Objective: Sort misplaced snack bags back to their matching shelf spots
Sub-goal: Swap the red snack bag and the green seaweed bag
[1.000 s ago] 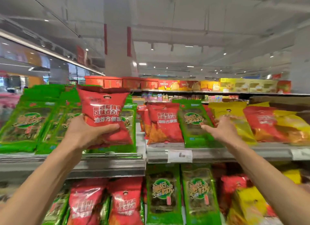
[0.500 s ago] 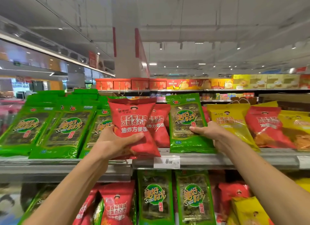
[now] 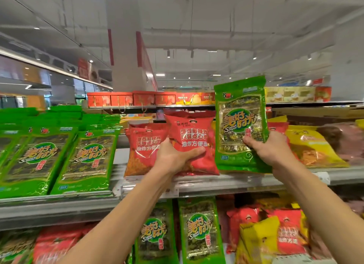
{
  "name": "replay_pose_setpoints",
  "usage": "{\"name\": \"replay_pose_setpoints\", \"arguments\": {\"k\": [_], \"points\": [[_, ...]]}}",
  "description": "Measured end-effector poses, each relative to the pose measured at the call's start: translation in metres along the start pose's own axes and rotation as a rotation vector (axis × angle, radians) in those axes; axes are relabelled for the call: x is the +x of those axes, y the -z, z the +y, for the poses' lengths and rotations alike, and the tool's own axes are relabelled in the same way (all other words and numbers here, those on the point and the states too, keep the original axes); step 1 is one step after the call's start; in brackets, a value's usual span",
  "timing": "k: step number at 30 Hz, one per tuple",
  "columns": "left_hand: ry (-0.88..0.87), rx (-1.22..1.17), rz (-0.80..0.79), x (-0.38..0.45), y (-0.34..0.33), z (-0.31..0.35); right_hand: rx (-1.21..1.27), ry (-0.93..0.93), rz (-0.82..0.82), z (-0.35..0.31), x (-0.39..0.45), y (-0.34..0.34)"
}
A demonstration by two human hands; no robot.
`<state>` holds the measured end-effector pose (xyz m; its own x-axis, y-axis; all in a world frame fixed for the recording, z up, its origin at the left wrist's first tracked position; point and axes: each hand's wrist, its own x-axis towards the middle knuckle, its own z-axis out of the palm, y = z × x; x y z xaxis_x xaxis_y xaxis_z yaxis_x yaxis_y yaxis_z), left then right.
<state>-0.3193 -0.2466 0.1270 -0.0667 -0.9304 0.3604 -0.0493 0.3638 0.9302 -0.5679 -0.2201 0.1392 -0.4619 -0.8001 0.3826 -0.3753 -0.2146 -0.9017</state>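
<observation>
My left hand [image 3: 173,157] grips a red snack bag [image 3: 194,139] by its lower part, holding it upright just in front of another red bag [image 3: 143,149] that stands on the upper shelf [image 3: 226,183]. My right hand [image 3: 269,147] grips a green seaweed bag [image 3: 240,123] at its right edge, raised above the shelf beside the red bag. A row of matching green seaweed bags [image 3: 86,157] fills the shelf to the left.
Yellow and red bags [image 3: 313,147] lie on the shelf right of my right hand. The lower shelf holds green bags [image 3: 199,232], red bags [image 3: 287,232] and a yellow bag [image 3: 256,242]. Orange gift boxes [image 3: 130,99] line a far shelf by a white pillar [image 3: 126,47].
My left hand carried the red bag rightward to the red bags' spot. My right hand took hold of the green bag and lifted it off the shelf.
</observation>
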Motion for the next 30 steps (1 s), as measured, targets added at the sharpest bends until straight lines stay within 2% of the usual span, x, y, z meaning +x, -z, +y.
{"name": "replay_pose_setpoints", "arguments": {"k": [5, 10, 14, 23, 26, 30], "points": [[0.112, -0.017, -0.008, 0.028, -0.032, -0.01, 0.085, 0.005, 0.053, 0.024, -0.005, 0.036], [0.122, -0.022, 0.043, 0.039, -0.032, -0.012, 0.127, 0.023, 0.09, 0.034, -0.005, 0.049], [0.128, 0.027, 0.107, 0.048, -0.028, -0.012, 0.16, 0.045, 0.046, 0.039, -0.006, 0.052], [0.243, 0.272, -0.09, 0.043, -0.019, -0.016, 0.227, 0.017, -0.069, 0.045, -0.015, 0.043], [0.194, 0.36, -0.105, 0.037, -0.018, -0.011, 0.257, 0.025, -0.09, 0.043, -0.019, 0.032], [0.014, 0.593, -0.027, 0.019, -0.006, -0.005, 0.285, 0.019, -0.099, 0.035, -0.029, 0.011]]}}
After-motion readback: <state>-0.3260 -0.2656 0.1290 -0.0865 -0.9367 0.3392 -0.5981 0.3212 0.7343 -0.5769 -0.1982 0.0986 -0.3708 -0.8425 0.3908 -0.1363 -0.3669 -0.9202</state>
